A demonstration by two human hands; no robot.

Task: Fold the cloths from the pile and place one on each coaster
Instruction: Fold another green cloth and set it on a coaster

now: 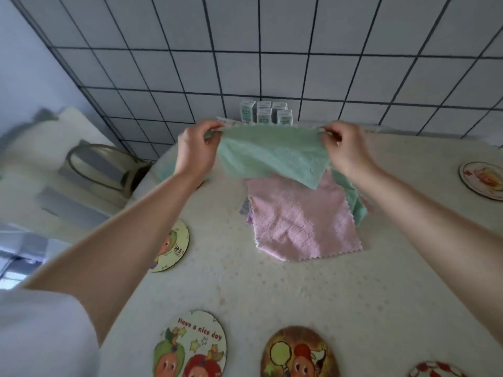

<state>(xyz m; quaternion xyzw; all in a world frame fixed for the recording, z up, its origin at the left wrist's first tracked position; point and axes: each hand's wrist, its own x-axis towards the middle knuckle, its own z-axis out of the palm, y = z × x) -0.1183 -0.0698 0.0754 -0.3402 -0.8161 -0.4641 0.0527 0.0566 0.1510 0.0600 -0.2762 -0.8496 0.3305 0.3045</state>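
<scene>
A: What is being held, and where?

B: The green cloth (272, 156) is being pinched at its two top corners: the left corner is being gripped by the left hand (194, 151), the right corner by the right hand (345, 148). It is being held in the air over the far part of the pile (353, 202), and its lower edge is hanging over the pink cloth (302, 221) on top.

A: How is this step being done well?

B: By judgement, the cloth is being spread for its first fold. The top edge is being kept fairly taut. The corners are best being matched before anything is being pressed flat. Bare table (353, 295) on the near side of the pile is being suggested for laying it down, so that the pink cloth is not being dragged along.

A: And the coasters?

B: None in view is being covered yet. The left coaster (174, 248) is being partly hidden by the forearm, two near coasters (190, 346) are lying at the near edge, and the right coaster (481, 179) is lying far right. A small, square fold is being called for.
</scene>
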